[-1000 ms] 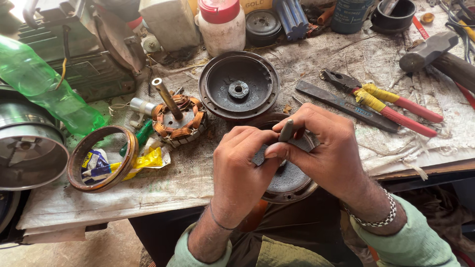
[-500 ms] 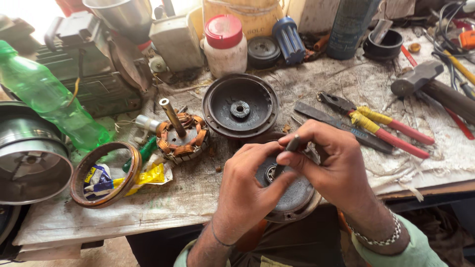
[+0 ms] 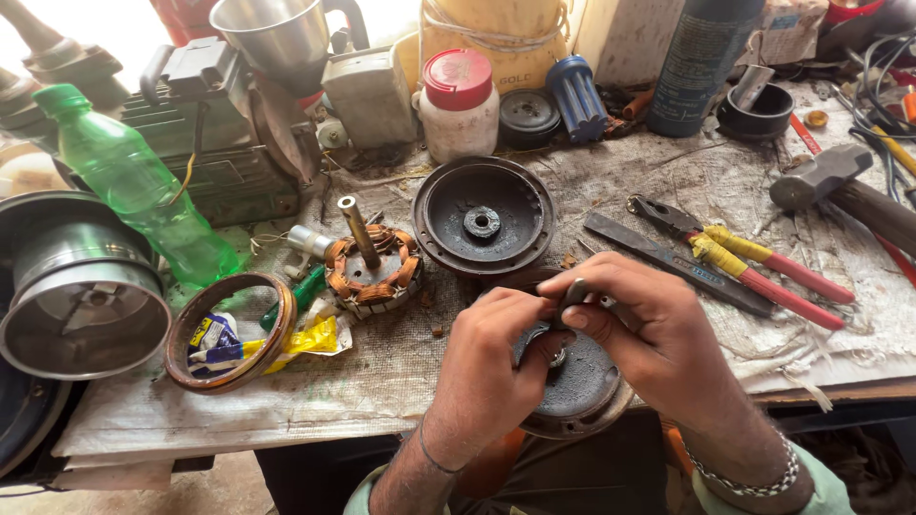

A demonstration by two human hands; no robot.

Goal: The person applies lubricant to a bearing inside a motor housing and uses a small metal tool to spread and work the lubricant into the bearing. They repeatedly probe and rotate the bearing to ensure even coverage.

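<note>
Fingers of both the left hand (image 3: pixel 496 358) and right hand (image 3: pixel 649 334) pinch a small dark tool (image 3: pixel 572 294) over the round motor cover (image 3: pixel 572 386), which rests at the bench (image 3: pixel 382 381) edge, steadied underneath; the copper-wound stator (image 3: pixel 370 267) stands left of it.

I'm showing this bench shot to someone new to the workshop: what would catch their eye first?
Most likely the two hands at the near edge: the left hand and right hand meet over a dark round motor cover, pinching a small dark part. Just behind sits a second round cover, with a copper-wound stator to its left. A green plastic bottle stands out far left, red-handled pliers on the right.
</note>
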